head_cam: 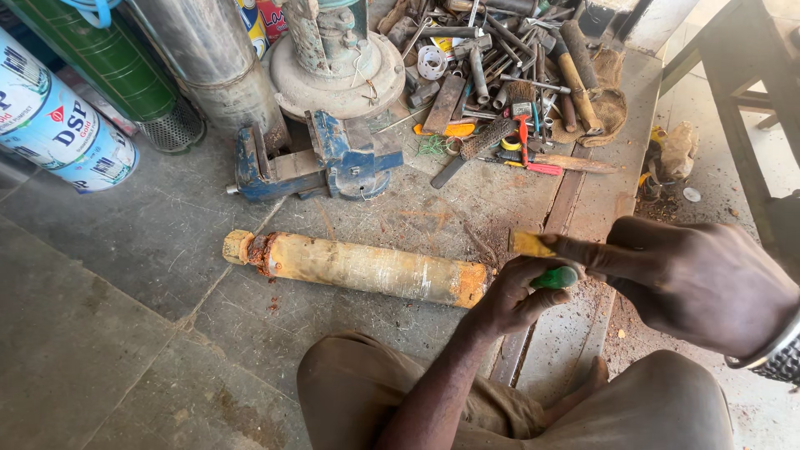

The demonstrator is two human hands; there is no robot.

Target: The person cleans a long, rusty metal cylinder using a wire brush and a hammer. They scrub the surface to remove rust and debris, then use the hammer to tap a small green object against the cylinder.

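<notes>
**Hands at the rusted end of the yellow cylinder**

You sat on the grey concrete floor (125, 275) with your knees drawn up, and the long, rust-stained yellow metal cylinder (367, 268) lay on its side in front of you, its capped end pointing away to your left. Your left hand (512, 300) rested at the near, rusted end of that cylinder, its fingers (533, 293) clenched around a green round-handled tool (557, 277) just beside the cylinder's rim. Your right hand (700, 279) hovered a little beyond that same end, its fingers (583, 252) pinched on a small flat yellow-tan piece (530, 244) held just above the green handle. A metal bracelet (771, 354) ringed your right wrist.

Beyond the cylinder, a worn blue bench vise (321, 160) sat on the floor. Past the vise, farther from the cylinder, stood a round grey metal machine base (337, 71). To the right of the vise, a heap of rusty hand tools (508, 92) spread across the floor: spanners, a wire brush, wooden-handled hammers. Well off to the left of the cylinder's capped end lay a white-and-blue printed cylindrical casing (58, 125), with a green tube (117, 62) and a bare steel pipe (208, 58) beside it.
</notes>
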